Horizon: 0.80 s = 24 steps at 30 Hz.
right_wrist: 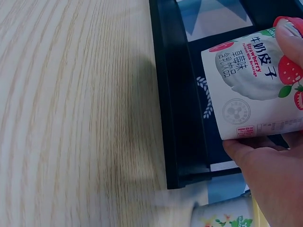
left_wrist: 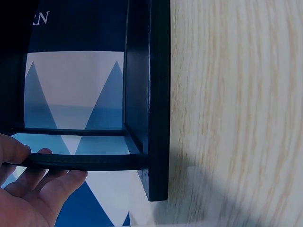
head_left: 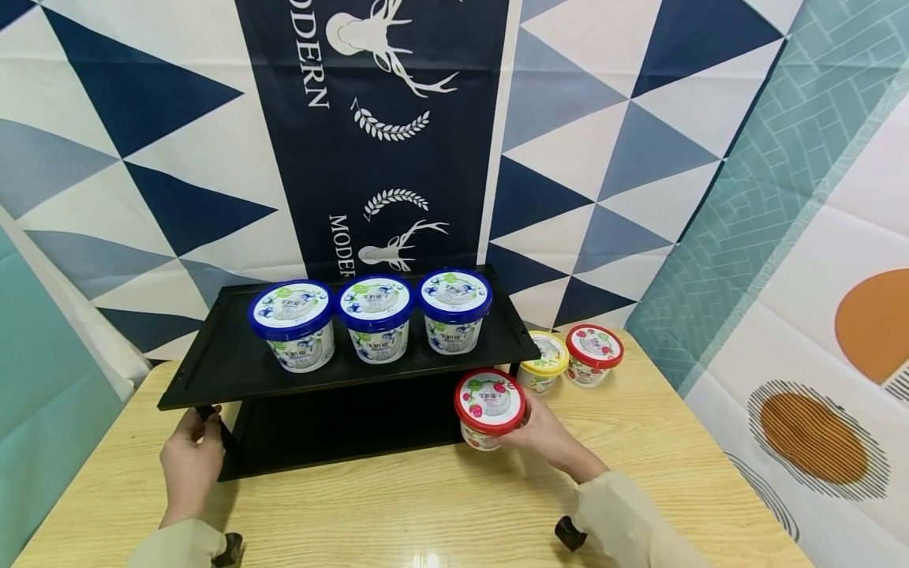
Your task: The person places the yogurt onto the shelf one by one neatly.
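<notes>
My left hand point(head_left: 190, 465) grips the left front post point(left_wrist: 85, 162) of a black two-tier shelf point(head_left: 213, 347), fingers and thumb curled round it. At the shelf's right front corner, my right hand point(head_left: 545, 438) holds a strawberry milk tub point(head_left: 490, 401) with a red lid. The right wrist view shows fingers and thumb round the tub, its printed side facing the camera, close in front of the shelf's lower tier point(right_wrist: 177, 118). Three blueberry tubs with blue lids, left point(head_left: 293, 306), middle point(head_left: 375, 304) and right point(head_left: 455, 298), stand in a row on the top tier.
A yellow-lidded tub point(head_left: 545, 355) and another red-lidded tub point(head_left: 595, 353) stand on the wooden table point(head_left: 398, 513) just right of the shelf. Behind it hangs a patterned cloth point(head_left: 398, 158), with more cloth along the right side.
</notes>
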### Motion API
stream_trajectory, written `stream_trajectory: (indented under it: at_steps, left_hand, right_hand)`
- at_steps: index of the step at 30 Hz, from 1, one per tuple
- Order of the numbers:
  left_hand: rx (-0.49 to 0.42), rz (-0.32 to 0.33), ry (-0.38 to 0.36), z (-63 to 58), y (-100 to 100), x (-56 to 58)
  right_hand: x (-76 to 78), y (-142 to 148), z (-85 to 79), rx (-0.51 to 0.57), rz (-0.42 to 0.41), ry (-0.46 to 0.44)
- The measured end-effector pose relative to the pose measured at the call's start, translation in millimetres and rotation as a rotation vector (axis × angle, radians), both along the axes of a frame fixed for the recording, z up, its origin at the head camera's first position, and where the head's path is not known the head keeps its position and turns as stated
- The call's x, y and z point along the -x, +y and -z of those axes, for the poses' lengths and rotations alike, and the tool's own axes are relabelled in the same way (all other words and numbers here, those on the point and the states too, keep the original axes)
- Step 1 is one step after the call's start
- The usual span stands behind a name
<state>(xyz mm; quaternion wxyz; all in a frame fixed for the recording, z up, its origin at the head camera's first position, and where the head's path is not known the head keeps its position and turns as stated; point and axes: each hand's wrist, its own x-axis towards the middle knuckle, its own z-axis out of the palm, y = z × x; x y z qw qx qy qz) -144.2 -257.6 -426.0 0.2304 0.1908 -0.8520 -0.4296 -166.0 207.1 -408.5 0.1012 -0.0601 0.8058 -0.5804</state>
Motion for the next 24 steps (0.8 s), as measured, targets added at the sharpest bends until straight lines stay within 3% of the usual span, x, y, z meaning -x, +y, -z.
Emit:
stream_trajectory:
  at_steps: [24]
  left_hand:
    - [0.006, -0.004, -0.01, -0.8, 0.3, -0.6]
  right_hand:
    - [2.4, -9.0, -2.2, 0.017, -0.01, 0.002]
